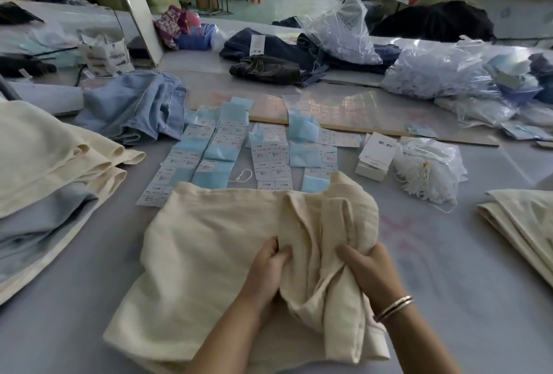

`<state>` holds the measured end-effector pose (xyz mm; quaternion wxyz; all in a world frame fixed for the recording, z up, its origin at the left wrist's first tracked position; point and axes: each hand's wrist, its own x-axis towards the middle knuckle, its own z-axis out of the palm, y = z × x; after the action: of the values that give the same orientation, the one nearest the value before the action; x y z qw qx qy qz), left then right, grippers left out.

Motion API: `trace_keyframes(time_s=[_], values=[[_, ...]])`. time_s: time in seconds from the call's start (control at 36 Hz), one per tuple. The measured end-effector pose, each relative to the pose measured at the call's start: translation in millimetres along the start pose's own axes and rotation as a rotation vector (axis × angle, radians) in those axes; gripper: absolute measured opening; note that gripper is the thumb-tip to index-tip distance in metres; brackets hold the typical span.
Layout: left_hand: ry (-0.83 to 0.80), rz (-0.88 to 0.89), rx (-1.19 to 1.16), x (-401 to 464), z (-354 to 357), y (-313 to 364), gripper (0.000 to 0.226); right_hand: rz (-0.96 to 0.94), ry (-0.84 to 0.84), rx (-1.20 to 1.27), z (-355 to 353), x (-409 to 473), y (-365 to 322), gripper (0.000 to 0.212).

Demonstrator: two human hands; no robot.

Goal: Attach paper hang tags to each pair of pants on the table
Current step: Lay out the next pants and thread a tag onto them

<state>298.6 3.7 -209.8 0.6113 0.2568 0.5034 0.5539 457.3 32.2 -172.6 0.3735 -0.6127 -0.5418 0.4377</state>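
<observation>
A cream pair of pants (209,242) lies on the grey table in front of me, bunched into folds on its right side. My left hand (267,266) grips a fold of the cream fabric. My right hand (369,272), a bracelet on its wrist, holds the bunched cloth from the right. Rows of white and blue paper hang tags (227,149) lie just beyond the pants. A loose white string loop (244,175) rests among them. A bag of white tag strings (428,170) sits to the right.
A stack of cream and blue pants (51,170) lies at the left, more cream pants (520,218) at the right edge. Blue pants (134,107) and dark jeans (269,53) lie further back. Clear plastic bags (434,71) crowd the back right. A small white box (374,161) stands beside the tags.
</observation>
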Motion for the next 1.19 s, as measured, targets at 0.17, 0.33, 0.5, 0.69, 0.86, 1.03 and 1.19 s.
trace_keyframes(time_s=[0.17,0.33,0.5,0.69,0.86,1.03,1.19], values=[[0.036,0.064,0.153,7.4,12.3,18.6,0.031,-0.090,-0.016,-0.201,12.6,-2.7,-6.1,0.008],[0.078,0.227,0.349,6.4,17.7,22.4,0.028,-0.223,-0.005,-0.190,23.1,-5.3,-14.2,0.019],[0.062,0.159,0.287,3.0,15.9,19.1,0.029,-0.297,0.038,-0.348,19.4,-1.5,-18.5,0.018],[0.016,0.145,0.354,0.5,17.7,23.8,0.058,-0.351,0.047,-0.315,19.9,-5.8,-14.8,0.026],[0.114,0.176,0.326,4.6,6.1,21.9,0.030,-0.202,-0.005,-0.132,9.3,0.0,-15.5,0.017],[0.031,0.075,0.168,1.4,-17.0,16.4,0.021,0.096,-0.199,0.184,-1.8,15.3,-7.2,0.010],[-0.099,0.025,-0.009,-5.9,-22.7,11.4,0.015,0.554,-0.394,0.417,-12.7,38.6,-5.1,0.043]])
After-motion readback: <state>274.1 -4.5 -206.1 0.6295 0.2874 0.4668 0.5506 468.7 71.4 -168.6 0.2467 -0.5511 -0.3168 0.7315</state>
